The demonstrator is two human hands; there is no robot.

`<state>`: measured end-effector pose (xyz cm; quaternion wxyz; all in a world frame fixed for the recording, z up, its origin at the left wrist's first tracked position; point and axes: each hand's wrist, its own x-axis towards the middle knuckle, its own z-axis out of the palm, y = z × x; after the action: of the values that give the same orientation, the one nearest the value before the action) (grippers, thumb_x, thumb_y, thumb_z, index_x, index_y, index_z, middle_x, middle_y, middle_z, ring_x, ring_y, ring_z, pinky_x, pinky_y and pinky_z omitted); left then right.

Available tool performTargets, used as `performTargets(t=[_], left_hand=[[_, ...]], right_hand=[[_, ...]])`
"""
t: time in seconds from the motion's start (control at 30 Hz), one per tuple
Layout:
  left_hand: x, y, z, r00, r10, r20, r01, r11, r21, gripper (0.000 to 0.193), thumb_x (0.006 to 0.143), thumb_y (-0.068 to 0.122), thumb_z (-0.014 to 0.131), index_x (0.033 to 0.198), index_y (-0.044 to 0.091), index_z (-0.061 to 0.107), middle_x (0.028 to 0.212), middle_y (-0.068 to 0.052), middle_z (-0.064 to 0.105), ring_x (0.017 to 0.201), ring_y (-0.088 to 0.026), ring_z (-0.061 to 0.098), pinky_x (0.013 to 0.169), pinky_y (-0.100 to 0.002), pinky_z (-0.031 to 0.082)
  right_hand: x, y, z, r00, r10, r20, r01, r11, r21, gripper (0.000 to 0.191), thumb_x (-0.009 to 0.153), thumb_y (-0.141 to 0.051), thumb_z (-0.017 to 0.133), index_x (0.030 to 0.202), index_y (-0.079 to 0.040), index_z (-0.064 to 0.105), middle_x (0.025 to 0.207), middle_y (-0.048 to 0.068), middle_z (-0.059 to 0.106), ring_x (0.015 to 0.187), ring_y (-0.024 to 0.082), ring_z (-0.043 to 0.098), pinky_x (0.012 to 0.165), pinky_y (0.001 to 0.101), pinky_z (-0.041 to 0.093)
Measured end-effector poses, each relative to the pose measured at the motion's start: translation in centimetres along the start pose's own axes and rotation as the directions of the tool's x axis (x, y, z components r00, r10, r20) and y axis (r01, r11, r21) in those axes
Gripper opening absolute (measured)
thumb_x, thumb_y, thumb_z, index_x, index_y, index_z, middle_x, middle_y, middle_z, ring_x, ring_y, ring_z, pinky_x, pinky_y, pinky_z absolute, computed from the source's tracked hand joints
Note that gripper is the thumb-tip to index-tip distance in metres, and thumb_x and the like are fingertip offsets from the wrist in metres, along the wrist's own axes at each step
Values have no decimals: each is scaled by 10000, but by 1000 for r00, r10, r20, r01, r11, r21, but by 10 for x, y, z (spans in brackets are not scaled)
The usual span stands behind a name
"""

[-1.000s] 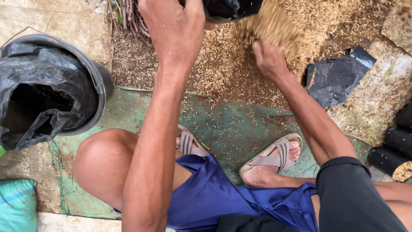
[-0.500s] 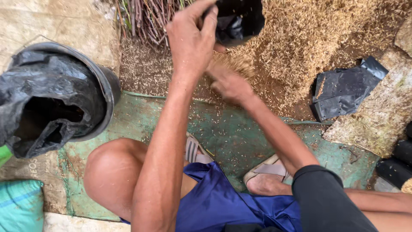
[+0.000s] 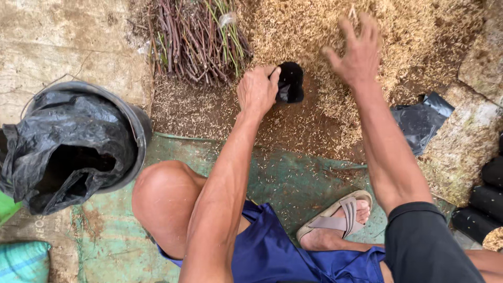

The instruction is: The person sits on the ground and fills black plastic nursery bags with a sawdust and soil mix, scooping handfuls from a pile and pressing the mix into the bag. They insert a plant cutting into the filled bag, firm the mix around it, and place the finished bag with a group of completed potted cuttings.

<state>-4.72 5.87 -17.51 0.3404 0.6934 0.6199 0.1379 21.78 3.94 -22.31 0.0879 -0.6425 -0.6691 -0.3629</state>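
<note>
Gripping the rim of a small black planting bag (image 3: 291,81), the left hand (image 3: 257,91) is closing its fingers over the bag's near edge and holding it upright on the ground, its open mouth facing up toward the camera. The bag is standing at the lower edge of a broad heap of pale husks (image 3: 314,31), where the husks are thinning out into darker brown soil (image 3: 293,126). The right hand (image 3: 356,50) is hovering over the heap just to the right of the bag, fingers spread wide and slightly curled, holding nothing that can be made out and staying clear of the bag itself. A bundle of thin reddish and green cuttings (image 3: 196,39) is lying just to the left of the bag, near the left hand's knuckles. Further left, a round dark bucket (image 3: 139,126) lined with a crumpled black plastic sheet (image 3: 63,147) is sitting well apart from both hands. A worn green mat (image 3: 293,183) scattered with stray husks is lying under the person's bent knee and sandalled foot (image 3: 335,222). To the right of the right forearm, a flat scrap of black plastic (image 3: 422,123) is resting beside a rough stone block (image 3: 461,152), and a row of filled black bags (image 3: 484,204) is showing at the right edge.
</note>
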Motion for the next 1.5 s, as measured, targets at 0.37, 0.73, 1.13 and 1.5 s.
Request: performTargets(t=[0.37,0.73,1.13,1.5], left_hand=[[12,-22,17,984,-73,161,84,994,-67,299,1011,333,554,1236,216,713,744,-145,742,605,-275,727,618,-415,615],[18,-1,31,989,14,150,0,996,-93,261,1022,262,557,1067,129,777,651,-108,711,540,-216,683,571,-385,572],[13,-7,19,973,-66,220,84,994,-74,251,999,232,549,1035,96,757,643,-122,699,563,-232,699,597,-418,593],[3,-8,17,991,45,127,-36,997,-72,201,973,236,604,949,70,714,650,-162,685,604,-302,692,642,-476,564]], right_hand=[[2,2,0,226,563,795,-658,-513,550,310,919,-385,661,1119,-148,662,1103,62,698,884,163,708,623,291,666],[48,-66,-92,303,59,951,-104,-990,94,444,910,-445,493,1026,-33,610,891,165,631,781,249,633,613,380,612],[2,-64,-59,577,336,744,-464,-614,638,260,984,-325,602,1082,-85,621,1169,174,711,1160,316,629,1097,581,474],[-36,-42,-12,790,63,610,-355,858,371,598,970,-343,772,1474,-156,511,1453,254,439,1323,389,453,1061,559,460]])
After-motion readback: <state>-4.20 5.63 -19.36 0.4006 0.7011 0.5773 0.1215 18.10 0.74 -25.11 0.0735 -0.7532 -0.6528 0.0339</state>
